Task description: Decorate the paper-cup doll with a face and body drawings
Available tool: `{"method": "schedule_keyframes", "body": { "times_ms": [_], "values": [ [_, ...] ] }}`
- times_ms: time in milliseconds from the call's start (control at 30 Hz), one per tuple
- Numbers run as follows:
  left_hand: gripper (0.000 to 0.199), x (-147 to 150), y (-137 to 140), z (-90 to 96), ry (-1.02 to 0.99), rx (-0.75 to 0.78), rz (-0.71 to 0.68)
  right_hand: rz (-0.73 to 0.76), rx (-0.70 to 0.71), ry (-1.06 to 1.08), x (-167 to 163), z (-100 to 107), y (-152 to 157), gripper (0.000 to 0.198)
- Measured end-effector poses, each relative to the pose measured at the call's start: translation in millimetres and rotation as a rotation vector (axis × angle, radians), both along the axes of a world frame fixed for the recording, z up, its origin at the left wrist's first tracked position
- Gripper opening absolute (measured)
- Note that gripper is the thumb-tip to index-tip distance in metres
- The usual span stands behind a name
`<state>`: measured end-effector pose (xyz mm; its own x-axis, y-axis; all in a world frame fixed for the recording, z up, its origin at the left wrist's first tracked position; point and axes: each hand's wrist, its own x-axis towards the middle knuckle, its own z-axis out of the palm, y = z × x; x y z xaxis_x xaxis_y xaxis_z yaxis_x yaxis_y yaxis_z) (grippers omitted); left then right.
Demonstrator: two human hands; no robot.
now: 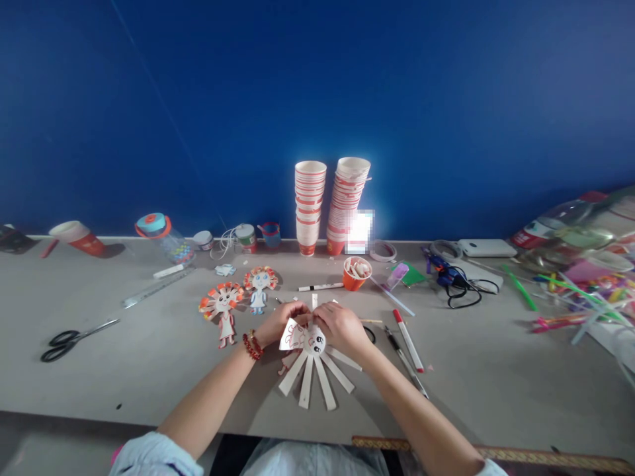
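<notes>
In front of me is a cut-open paper cup (316,338), its base drawn with a face and its sides fanned out as white strips. My left hand (285,320), with red beads at the wrist, is closed on a white paper piece (294,336) bearing red line drawings, beside the face. My right hand (342,324) pinches the cup's far edge, its fingertips meeting those of the left. What lies between the fingertips is hidden. Two finished paper-cup dolls, one in a red-trimmed dress (227,324) and one in a blue-trimmed dress (258,297), lie to the left.
Scissors (74,338) and a ruler (159,287) lie left. Two stacks of cups, a left stack (310,208) and a right stack (347,198), stand by the blue wall. A scrap-filled cup (357,274), a red-capped marker (409,340), a glue gun (446,272) and bright straws (585,304) are right.
</notes>
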<state>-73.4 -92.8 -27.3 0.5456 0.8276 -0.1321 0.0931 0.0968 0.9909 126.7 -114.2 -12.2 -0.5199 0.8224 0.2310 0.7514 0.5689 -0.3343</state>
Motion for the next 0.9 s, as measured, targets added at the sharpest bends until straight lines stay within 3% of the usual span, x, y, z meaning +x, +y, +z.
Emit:
{"method": "schedule_keyframes", "body": {
  "times_ms": [167,633,900],
  "values": [
    [0.031,-2.0,1.8,-2.2,0.006,0.021,-0.030,0.013,-0.002,0.034,-0.1,-4.5,-0.6,0.016],
    [0.023,-1.7,1.7,-5.3,0.104,0.192,0.057,0.016,0.006,0.011,-1.9,0.9,-1.9,0.015],
    [0.027,-2.8,3.3,-2.7,0.203,0.258,-0.020,0.005,0.041,0.075,-1.6,-2.5,-2.2,0.019]
  ]
}}
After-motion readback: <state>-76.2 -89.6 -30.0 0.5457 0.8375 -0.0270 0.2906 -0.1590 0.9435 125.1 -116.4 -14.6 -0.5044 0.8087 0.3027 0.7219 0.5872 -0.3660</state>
